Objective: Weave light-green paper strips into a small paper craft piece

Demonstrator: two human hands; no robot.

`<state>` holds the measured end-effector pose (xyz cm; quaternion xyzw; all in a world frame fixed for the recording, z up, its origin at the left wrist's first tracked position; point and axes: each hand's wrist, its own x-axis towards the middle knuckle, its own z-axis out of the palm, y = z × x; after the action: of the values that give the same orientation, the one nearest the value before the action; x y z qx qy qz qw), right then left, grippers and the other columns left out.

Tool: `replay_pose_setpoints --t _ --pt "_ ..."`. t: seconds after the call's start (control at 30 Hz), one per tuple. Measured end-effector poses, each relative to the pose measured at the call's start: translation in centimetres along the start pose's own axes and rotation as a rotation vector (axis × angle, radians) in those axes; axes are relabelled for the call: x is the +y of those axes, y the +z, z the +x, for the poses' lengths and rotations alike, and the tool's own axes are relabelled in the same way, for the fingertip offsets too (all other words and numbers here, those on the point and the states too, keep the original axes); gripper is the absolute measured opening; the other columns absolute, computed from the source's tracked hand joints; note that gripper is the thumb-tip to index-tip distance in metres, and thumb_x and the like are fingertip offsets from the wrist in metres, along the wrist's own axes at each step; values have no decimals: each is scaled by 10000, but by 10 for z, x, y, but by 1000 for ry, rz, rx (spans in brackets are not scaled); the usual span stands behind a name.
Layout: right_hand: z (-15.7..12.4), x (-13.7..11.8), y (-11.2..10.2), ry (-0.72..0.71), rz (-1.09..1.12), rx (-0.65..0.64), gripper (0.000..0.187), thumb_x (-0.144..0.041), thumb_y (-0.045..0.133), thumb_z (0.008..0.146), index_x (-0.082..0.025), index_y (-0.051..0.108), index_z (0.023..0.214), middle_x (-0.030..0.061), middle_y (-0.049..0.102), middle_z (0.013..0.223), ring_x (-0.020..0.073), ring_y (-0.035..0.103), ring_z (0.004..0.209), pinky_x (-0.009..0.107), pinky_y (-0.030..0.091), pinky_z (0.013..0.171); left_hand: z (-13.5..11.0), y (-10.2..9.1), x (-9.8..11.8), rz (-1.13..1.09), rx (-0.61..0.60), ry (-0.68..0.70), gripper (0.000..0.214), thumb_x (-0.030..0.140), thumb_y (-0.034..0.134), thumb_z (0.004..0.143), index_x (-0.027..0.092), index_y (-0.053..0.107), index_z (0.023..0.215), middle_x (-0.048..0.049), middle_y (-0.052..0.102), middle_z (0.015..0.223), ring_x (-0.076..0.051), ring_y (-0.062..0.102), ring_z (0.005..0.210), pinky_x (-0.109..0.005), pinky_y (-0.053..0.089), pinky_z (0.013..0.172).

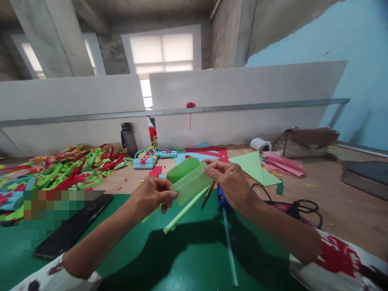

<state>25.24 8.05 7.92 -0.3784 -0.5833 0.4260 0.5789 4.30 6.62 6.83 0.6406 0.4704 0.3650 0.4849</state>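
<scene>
Both my hands hold a folded light green paper piece [189,182] in the air above the dark green mat [182,254]. My left hand [153,196] pinches its near left end with thumb and fingers closed. My right hand [228,178] grips its far right end from above, fingers closed. A long light green paper strip [182,213] hangs slanting from under the piece toward the mat. Just below my right hand lie a blue glue gun [222,199] with its glue stick [229,246] and a thin pencil-like stick [208,195].
A black phone [72,226] lies on the mat at left. A heap of green and red paper strips [66,167] fills the far left. Finished blue paper baskets [150,158], a dark bottle [129,139], coloured sheets [253,165], black scissors [303,208], a handbag [306,141] and white partitions stand behind.
</scene>
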Motion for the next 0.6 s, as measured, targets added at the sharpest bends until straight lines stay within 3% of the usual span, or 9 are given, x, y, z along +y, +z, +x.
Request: replay_pose_setpoints --t 0.2,0.5,0.6 --pt "-1 0 3 -32 -26 56 278 -376 706 623 -158 575 513 111 568 1083 234 561 979 236 505 528 1 1 1 -12 3 -7 324 413 740 557 151 548 554 25 587 448 -88 492 361 -208 378 399" --pt "1 3 2 0 -40 25 279 -411 674 640 -160 598 546 117 564 1068 245 559 936 239 488 436 2 0 -1 11 -22 -19 278 382 710 586 153 554 566 20 599 477 -97 510 393 -227 392 448" --pt "1 4 1 -11 -52 17 251 -377 649 670 -165 598 545 110 578 1050 244 548 981 246 510 490 1 -2 -1 27 -38 -20 250 362 699 609 151 566 583 12 615 502 -101 524 418 -229 389 473"
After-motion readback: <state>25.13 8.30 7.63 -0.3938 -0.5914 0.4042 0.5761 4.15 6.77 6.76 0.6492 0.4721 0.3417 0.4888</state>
